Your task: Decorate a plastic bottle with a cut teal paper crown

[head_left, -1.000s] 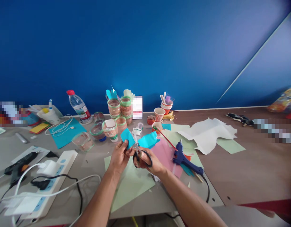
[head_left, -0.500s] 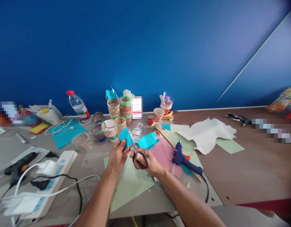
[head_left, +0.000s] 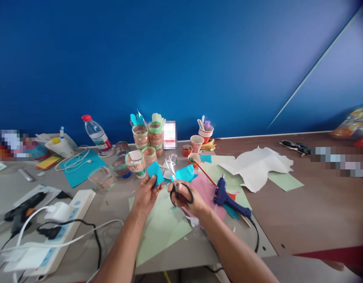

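Note:
Pinched in my left hand (head_left: 147, 192) is a small piece of blue paper (head_left: 155, 173), held upright above the table. My right hand (head_left: 185, 196) has its fingers through the black handles of a pair of scissors (head_left: 172, 169). The blades point away from me and stand slightly apart, to the right of the blue piece and not touching it. Behind the scissors lies another strip of blue paper (head_left: 185, 172). Below my hands a pale green sheet (head_left: 162, 232) covers part of the table, with pink paper (head_left: 203, 190) to its right.
A blue glue gun (head_left: 230, 198) lies at the right, its cord running off the front. On the left are a power strip (head_left: 67, 232) with cables and a black glue gun (head_left: 24, 210). Decorated cups (head_left: 140, 135), a water bottle (head_left: 97, 135) and torn white paper (head_left: 258, 167) stand or lie farther back.
The scissors have moved right, away from the blue paper, and their blades have parted. My left hand keeps the paper in nearly the same place.

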`<control>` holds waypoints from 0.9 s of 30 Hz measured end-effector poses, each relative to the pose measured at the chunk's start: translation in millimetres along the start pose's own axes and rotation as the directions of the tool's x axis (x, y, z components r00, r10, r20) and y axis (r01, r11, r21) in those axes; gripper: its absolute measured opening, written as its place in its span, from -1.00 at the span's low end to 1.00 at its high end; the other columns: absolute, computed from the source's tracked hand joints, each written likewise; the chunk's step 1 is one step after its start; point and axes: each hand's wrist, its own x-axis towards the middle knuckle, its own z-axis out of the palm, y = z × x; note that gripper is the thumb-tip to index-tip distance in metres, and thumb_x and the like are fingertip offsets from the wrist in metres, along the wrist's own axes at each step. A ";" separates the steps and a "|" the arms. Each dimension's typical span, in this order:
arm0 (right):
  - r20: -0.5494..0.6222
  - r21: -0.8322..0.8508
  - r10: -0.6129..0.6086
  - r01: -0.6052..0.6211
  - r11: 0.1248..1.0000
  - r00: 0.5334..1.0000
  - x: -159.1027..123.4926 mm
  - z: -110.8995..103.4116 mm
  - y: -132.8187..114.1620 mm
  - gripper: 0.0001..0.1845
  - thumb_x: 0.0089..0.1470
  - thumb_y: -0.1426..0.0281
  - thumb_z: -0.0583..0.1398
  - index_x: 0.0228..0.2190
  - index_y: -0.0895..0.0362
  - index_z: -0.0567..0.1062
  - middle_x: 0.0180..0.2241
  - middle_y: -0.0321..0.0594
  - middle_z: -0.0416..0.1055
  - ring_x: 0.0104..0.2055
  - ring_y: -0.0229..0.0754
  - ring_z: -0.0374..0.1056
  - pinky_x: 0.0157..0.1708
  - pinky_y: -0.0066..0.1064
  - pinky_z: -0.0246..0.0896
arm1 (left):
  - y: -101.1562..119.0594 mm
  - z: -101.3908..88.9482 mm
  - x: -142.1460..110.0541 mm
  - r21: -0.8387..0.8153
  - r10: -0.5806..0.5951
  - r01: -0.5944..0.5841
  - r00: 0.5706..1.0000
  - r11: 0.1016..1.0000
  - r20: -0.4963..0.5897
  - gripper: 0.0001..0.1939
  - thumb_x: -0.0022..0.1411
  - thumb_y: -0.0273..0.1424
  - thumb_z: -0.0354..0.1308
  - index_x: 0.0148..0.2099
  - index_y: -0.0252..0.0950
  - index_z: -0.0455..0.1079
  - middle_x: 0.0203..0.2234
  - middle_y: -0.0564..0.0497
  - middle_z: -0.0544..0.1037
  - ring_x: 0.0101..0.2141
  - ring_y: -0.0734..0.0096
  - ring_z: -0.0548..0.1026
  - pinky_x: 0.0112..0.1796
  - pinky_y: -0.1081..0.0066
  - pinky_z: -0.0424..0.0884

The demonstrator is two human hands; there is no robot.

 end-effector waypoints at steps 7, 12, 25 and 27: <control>0.148 0.085 0.083 -0.096 0.992 0.986 -0.8 -7.9 -0.4 -0.36 -0.08 -0.13 0.23 -0.34 0.25 0.45 -0.67 -0.33 0.32 -0.69 -0.39 0.12 -0.68 -0.54 -0.22 | 1.5 0.1 0.0 -0.008 0.013 -0.013 1.000 1.000 -0.008 -0.73 -0.10 -0.39 0.42 -0.48 -0.30 0.36 -0.73 0.22 0.38 -0.72 0.64 0.31 -0.46 0.46 0.43; 0.190 0.046 0.122 -0.133 0.990 0.974 -1.8 -6.5 -1.3 -0.38 -0.06 -0.11 0.23 -0.34 0.24 0.46 -0.66 -0.34 0.34 -0.70 -0.40 0.14 -0.69 -0.56 -0.17 | 3.2 1.6 -1.4 -0.005 0.022 -0.022 1.000 1.000 0.003 -0.70 -0.14 -0.38 0.45 -0.47 -0.30 0.36 -0.71 0.21 0.39 -0.71 0.65 0.29 -0.45 0.44 0.42; 0.204 -0.023 0.102 -0.099 0.995 0.974 -2.3 -4.6 -7.9 -0.35 -0.10 -0.14 0.23 -0.37 0.25 0.47 -0.68 -0.35 0.34 -0.72 -0.42 0.12 -0.73 -0.58 -0.19 | 4.6 0.9 -0.3 -0.009 0.019 -0.018 1.000 1.000 0.013 -0.69 -0.16 -0.36 0.45 -0.49 -0.30 0.34 -0.73 0.23 0.37 -0.73 0.70 0.22 -0.45 0.45 0.41; 0.203 -0.031 0.099 -0.094 0.995 0.974 -2.4 -4.4 -8.9 -0.34 -0.10 -0.15 0.23 -0.38 0.25 0.47 -0.68 -0.34 0.33 -0.72 -0.42 0.12 -0.74 -0.58 -0.21 | 5.3 2.0 -1.0 0.003 0.023 -0.023 1.000 1.000 0.011 -0.68 -0.16 -0.35 0.45 -0.49 -0.30 0.34 -0.73 0.23 0.37 -0.73 0.70 0.21 -0.45 0.46 0.40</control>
